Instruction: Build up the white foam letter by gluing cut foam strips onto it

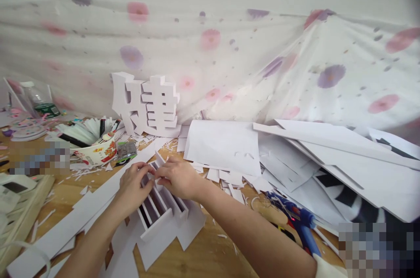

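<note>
A white foam-board construction (156, 224) lies on the wooden table, with thin upright strips standing in rows on a flat cut-out base (182, 230). My left hand (135, 185) bends over its upper left part, thumb and fingers closed on one of the strips. From the right, my right hand (179, 178) reaches across the top, its fingers pinching a strip close to the left fingertips. The fingers partly hide the far end of the construction. Right of my right forearm lies a blue glue gun (292, 214).
A finished white foam-board character (160, 109) stands at the back. A paper bowl (98, 153) with markers and strips is at left, near a bottle (41, 103). White sheets (226, 144) and boards (348, 155) pile up at right. Scraps litter the table; long strips (62, 234) lie left.
</note>
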`<state>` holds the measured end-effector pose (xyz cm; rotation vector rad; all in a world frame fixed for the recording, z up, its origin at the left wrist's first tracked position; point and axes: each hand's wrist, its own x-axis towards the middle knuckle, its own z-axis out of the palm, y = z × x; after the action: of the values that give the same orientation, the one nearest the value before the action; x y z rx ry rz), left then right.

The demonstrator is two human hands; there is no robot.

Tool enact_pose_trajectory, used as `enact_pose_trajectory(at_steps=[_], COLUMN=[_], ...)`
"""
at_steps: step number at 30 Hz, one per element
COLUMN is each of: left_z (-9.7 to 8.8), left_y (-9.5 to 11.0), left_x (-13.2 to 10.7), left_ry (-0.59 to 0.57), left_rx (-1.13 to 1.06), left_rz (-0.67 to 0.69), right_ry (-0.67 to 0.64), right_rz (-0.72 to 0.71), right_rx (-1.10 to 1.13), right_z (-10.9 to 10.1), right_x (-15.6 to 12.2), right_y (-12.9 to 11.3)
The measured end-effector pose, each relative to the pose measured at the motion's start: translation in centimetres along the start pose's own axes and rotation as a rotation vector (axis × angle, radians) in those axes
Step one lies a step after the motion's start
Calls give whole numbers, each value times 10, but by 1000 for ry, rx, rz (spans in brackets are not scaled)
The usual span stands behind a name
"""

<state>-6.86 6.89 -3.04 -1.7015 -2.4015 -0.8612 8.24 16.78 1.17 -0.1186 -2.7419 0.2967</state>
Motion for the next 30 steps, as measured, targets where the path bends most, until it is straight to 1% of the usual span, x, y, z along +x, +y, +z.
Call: enact_pose_trajectory(at_steps=[3,6,9,12,14,18,20,21,22,24,25,27,29,30], left_z=[-1,0,3,3,1,-8,-13,-16,-18,-22,-24,-25,-24,-23], left_y=[1,0,-2,-5,-6,-3,0,1,3,7,9,15,21,23], left_x=[-1,-2,-3,-2,-1,-1,-2,-3,-4,-6,-7,-10,-13,-15], left_ry=[-12,-6,20,76,115,150,172,195,220,244,228,130,4,-39], left_rx=[-32,-60,-104,-177,-217,-246,-241,-231,-216,-170,-141,-83,-32,-10], left_rz=[11,5,-18,-53,-99,-253,-284,-275,-245,-129,-58,65,135,153], right_ry=[-53,-112,-190,-270,-325,-384,-361,-318,-258,-112,-52,14,40,46], right_rz=[10,84,164,212,225,245,273,303,344,452,503,570,597,595], right_rx=[-28,-26,-50,-100,-114,-74,-19,33,99,223,260,283,297,306], right_z=[6,7,3,-1,-2,-10,-17,-21,-25,-30,-31,-31,-29,-28], right_x=[0,3,8,16,21,24,19,15,10,-2,-8,-21,-32,-38], right_y=[1,-2,-8,-17,-23,-27,-24,-21,-16,-6,-1,7,10,9])
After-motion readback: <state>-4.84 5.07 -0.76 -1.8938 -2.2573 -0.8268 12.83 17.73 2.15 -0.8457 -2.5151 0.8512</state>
